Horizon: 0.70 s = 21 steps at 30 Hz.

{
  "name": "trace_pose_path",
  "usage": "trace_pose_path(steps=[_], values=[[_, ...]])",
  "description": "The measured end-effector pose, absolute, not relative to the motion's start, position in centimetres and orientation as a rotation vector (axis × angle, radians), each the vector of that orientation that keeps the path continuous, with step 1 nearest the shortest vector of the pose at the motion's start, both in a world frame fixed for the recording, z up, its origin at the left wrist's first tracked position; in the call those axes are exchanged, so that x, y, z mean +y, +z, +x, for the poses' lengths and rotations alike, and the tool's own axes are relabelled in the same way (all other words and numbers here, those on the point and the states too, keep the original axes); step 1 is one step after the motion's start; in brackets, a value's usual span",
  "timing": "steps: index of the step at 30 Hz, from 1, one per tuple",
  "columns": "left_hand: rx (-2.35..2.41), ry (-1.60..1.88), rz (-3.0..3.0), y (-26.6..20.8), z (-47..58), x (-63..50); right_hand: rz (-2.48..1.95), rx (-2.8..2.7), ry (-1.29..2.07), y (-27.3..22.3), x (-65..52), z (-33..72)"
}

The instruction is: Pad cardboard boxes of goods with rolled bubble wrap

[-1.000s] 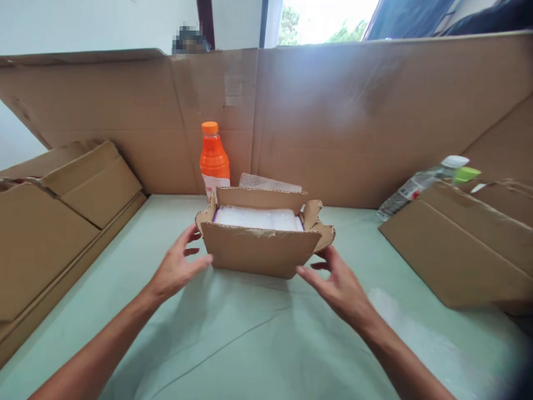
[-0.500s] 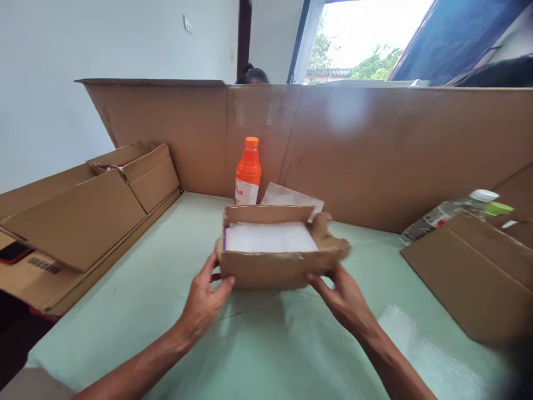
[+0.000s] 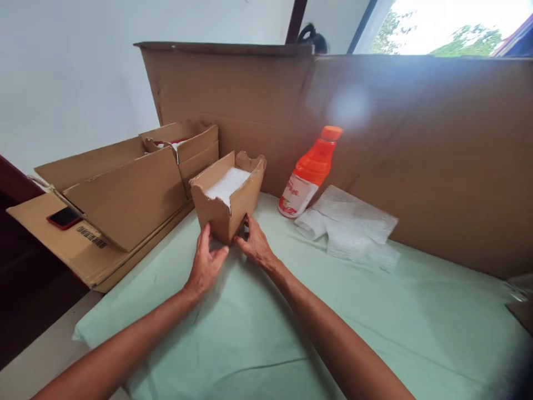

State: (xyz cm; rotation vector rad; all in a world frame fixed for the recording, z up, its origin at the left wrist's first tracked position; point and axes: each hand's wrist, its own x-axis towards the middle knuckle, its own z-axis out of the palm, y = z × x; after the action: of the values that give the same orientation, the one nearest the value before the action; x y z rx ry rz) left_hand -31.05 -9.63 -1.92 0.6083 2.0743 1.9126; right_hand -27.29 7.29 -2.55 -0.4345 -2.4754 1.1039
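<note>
A small open-topped cardboard box (image 3: 246, 201) with torn, wavy end edges stands beside the larger cardboard structure at the left. Inside it lies a white, flat-topped item (image 3: 229, 184); the rest of that item is hidden by the walls. My left hand (image 3: 204, 265) grips the box's near end low down, thumb toward the bottom corner. Its right long side is held near the base by my right hand (image 3: 255, 243), the fingers partly hidden. An orange bottle (image 3: 310, 172) with a white label leans beyond the box, next to crumpled clear bubble wrap (image 3: 353, 222).
At the left, a long cardboard structure (image 3: 129, 197) carries a dark phone-like object (image 3: 64, 218) on its flap. A tall cardboard panel (image 3: 408, 144) closes off the back of the green-covered table (image 3: 291, 328). Behind it shows the top of a person's head (image 3: 313, 40).
The box has moved left and turned, its near end now facing me. Both hands have travelled with it. The view has swung left, showing more of the bubble wrap.
</note>
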Motion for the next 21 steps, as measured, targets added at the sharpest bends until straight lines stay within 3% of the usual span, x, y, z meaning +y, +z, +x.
trace_pose_path(steps=[11,16,21], values=[[2.23,1.756,0.75,-3.8,-38.3,-7.4,-0.492,-2.615,0.818,-4.0,7.6,-36.6],[2.288,1.667,0.8,-4.2,-38.1,-8.2,-0.503,-2.739,0.669,-3.0,6.3,-34.9],[2.438,1.608,0.781,-4.5,-38.2,-8.5,-0.301,-2.842,0.317,-3.3,3.2,-29.5]])
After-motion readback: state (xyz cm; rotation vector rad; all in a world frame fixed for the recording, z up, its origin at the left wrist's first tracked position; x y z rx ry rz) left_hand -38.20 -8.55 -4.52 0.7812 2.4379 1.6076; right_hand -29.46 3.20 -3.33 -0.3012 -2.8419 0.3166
